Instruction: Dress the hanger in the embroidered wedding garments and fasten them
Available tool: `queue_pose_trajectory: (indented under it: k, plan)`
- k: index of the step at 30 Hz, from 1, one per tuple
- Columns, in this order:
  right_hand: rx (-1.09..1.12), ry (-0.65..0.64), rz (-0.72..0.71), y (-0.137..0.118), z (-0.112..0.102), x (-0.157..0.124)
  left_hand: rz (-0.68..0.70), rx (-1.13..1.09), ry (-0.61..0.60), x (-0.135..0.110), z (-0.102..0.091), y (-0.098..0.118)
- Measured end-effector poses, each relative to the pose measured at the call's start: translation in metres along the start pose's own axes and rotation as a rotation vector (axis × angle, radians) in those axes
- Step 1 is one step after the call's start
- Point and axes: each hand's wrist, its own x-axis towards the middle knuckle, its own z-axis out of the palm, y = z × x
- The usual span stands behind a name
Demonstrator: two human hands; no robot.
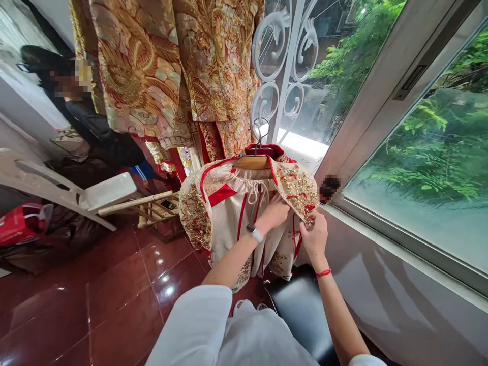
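- Cream-and-red embroidered jacket (229, 208) on wooden hanger (251, 162), hooked to white window grille (284, 76).
- Left hand (272, 216) closed on jacket's front edge.
- Right hand (314, 236) pinching its beaded flap.

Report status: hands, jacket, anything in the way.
Left hand on jacket lining. Right hand pinching embroidered front edge. Jacket on hanger, hooked to window grille. Black seat under hem.

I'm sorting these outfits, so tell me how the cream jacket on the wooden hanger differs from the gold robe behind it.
The cream jacket is mostly plain pale cloth with red trim and gold beading at the shoulders; the gold robe is patterned all over. The cream jacket hangs low, with the left hand and right hand on it; the gold robe hangs higher, untouched. Both carry gold and red embroidery.
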Motion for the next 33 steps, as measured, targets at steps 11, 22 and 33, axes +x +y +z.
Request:
queue_pose_trajectory:
  k: [11, 22, 33]
  plan:
    - [-0.032, -0.012, -0.129, -0.014, 0.026, 0.034, -0.928, 0.008, 0.776, -0.112, -0.061, -0.119]
    - [0.366, 0.161, -0.108, -0.075, -0.016, 0.108, -0.686, -0.195, 0.762, -0.025, -0.172, -0.100]
    - [0.005, -0.073, -0.227, 0.031, 0.010, 0.019, -0.686, 0.076, 0.716, -0.177, 0.008, -0.082]
